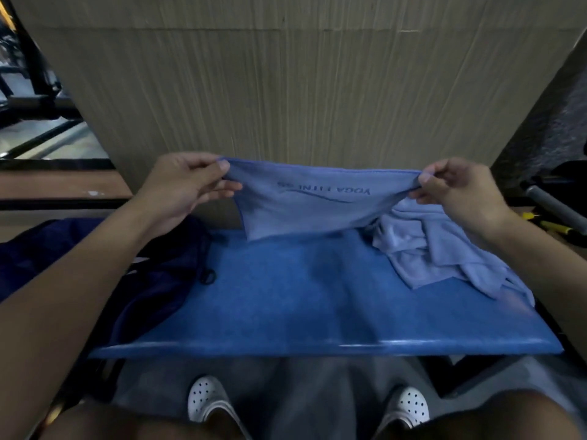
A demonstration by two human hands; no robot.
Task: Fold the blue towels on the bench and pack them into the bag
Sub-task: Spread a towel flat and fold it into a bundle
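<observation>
Left forearm close under lens, bare, reaching forward; right forearm likewise from the other side. Beige ribbed wall panel fills the upper field, directly behind the bench. Blue bench runs across mid-frame, glossy front edge toward the person. Dark navy bag slumped over the left end of the bench, partly beneath the left forearm, a black cord loop lying at its inner edge. Crumpled pile of pale blue towels on the right end of the bench, one corner trailing toward the front edge. One blue towel held up above the rear of the bench, stretched sideways between both hands, top edge taut, lower edge hanging down to the bench surface; dark lettering on it reads upside-down from here. Left hand pinches the towel's left top corner between thumb and fingers. Right hand pinches the right top corner the same way, just above the pile. Two white perforated shoes on grey floor below the bench. Grey bar and a yellow-handled object at far right, off the bench
</observation>
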